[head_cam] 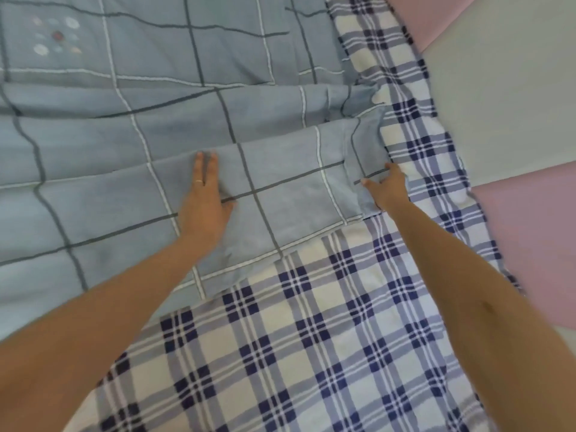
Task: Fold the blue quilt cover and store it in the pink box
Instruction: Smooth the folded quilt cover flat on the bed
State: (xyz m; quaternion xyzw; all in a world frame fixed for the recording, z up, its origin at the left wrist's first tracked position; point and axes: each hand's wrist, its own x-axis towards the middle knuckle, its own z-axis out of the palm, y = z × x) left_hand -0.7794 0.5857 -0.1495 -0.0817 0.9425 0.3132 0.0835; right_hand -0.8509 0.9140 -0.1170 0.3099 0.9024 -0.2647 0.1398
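The blue quilt cover (pixel 131 145), light blue with dark and white grid lines, lies spread over the left and upper part of the bed, with a folded flap near the middle. My left hand (pixel 204 194) rests flat on that flap, fingers straight, a ring on one finger. My right hand (pixel 388 188) is at the flap's right corner and pinches the corner's edge between thumb and fingers. The pink box is not in view.
A navy, white and pale blue plaid sheet (pixel 296 338) covers the bed under the quilt cover and fills the lower middle. To the right, pink (pixel 530 238) and grey-green padded panels (pixel 498 113) border the bed. An embroidered flower patch (pixel 57 35) sits top left.
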